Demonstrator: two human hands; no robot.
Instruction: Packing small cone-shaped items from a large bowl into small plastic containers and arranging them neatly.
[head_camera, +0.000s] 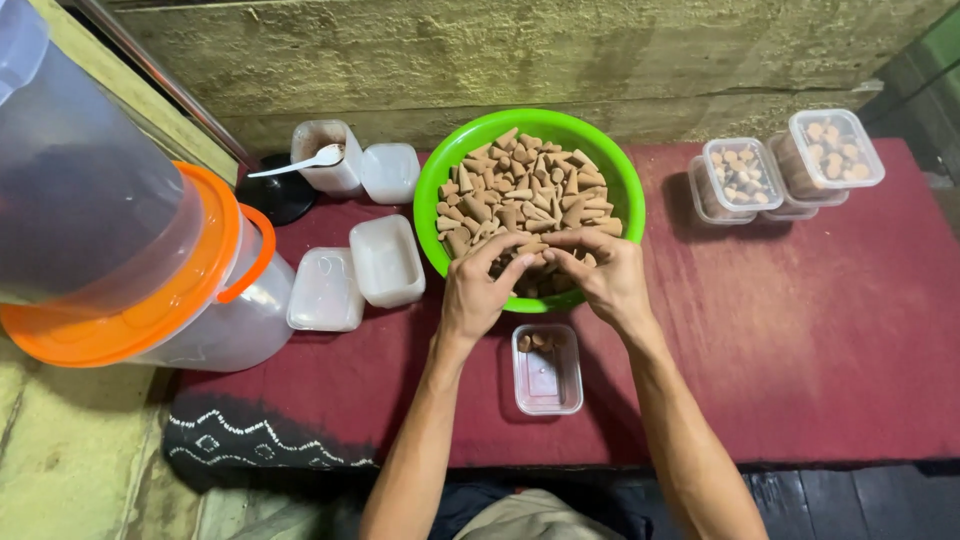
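A bright green bowl (432, 190) heaped with tan cone-shaped pieces (520, 185) stands on a dark red cloth. My left hand (478, 285) and my right hand (603, 275) meet over the bowl's near edge, fingers curled around several of the cones. Just in front of the bowl sits a small clear plastic box (546, 385) with a few cones at its far end. What lies under my fingers is hidden.
Left of the bowl are several empty clear boxes (386, 260) and one with a white spoon (300, 162). A large clear bucket with an orange lid (150, 300) stands at far left. Filled, lidded boxes (735, 178) are stacked at right. A wall runs behind.
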